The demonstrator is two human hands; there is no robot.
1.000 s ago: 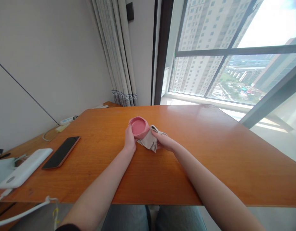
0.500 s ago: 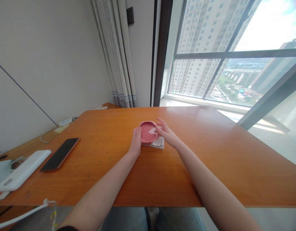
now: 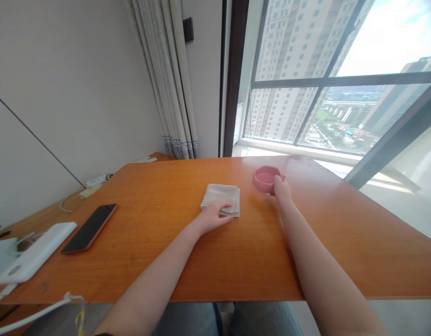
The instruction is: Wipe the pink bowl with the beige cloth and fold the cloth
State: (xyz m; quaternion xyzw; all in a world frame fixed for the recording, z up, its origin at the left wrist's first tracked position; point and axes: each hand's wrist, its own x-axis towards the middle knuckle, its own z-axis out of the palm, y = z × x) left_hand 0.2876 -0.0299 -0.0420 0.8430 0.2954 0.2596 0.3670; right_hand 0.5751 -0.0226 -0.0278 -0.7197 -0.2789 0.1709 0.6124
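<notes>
A light grey folded cloth [image 3: 220,191] lies flat on the wooden table in the middle. My left hand [image 3: 213,215] rests over its near edge, thumb and fingers apart, with the fingertips on the fabric. To the right, my right hand [image 3: 281,188] grips a small pink bowl [image 3: 265,177] by its right side. The bowl has a thick, wavy rim, its opening faces up and nothing shows inside it. It appears held just above the table; my right fingers are partly hidden behind its wall.
A dark-screened phone [image 3: 90,227] and a white power bank [image 3: 37,252] with a cable lie at the left. Behind them is a power strip [image 3: 96,180] by the wall. The wooden table [image 3: 159,186] ends near my lap; a large window stands at the right.
Both hands held the bowl above the cloth. My right hand has carried it to the right, uncovering the cloth. My left hand has let go of the bowl and come down on the cloth.
</notes>
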